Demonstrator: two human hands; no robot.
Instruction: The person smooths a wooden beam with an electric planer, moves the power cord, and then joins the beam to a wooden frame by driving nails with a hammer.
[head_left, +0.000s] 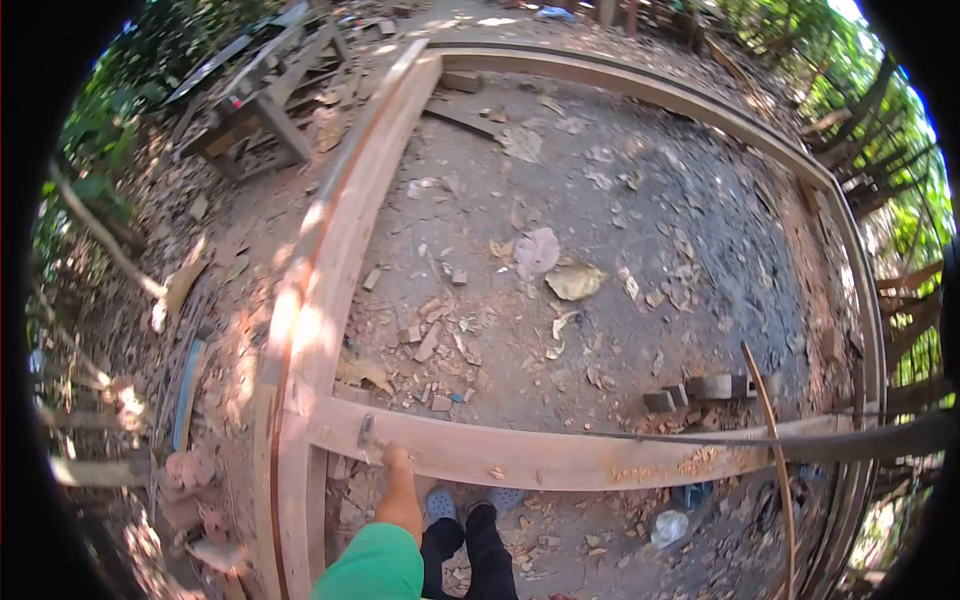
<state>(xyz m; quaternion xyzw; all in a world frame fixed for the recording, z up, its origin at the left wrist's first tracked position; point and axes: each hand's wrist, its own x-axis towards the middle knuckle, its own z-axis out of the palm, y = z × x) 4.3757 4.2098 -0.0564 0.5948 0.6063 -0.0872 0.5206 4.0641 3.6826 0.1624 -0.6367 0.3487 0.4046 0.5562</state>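
Observation:
My left hand (397, 458), at the end of a green sleeve, reaches to the near edge of a wooden crossbeam (560, 460) and overlaps it in this view. Its fingers are too small and blurred to make out. Just beyond the hand, a small elongated grey piece (366, 428) lies on the beam's top face. The crossbeam meets a long side beam (340, 280) at the left, part of a large wooden frame. My right hand is out of view.
Below the crossbeam are my feet in grey clogs (441, 503). Wood offcuts (705, 388) and dry leaves (576, 281) litter the ground inside the frame. A thin curved stick (768, 420) crosses the beam at right. A wooden workbench (265, 115) stands at back left.

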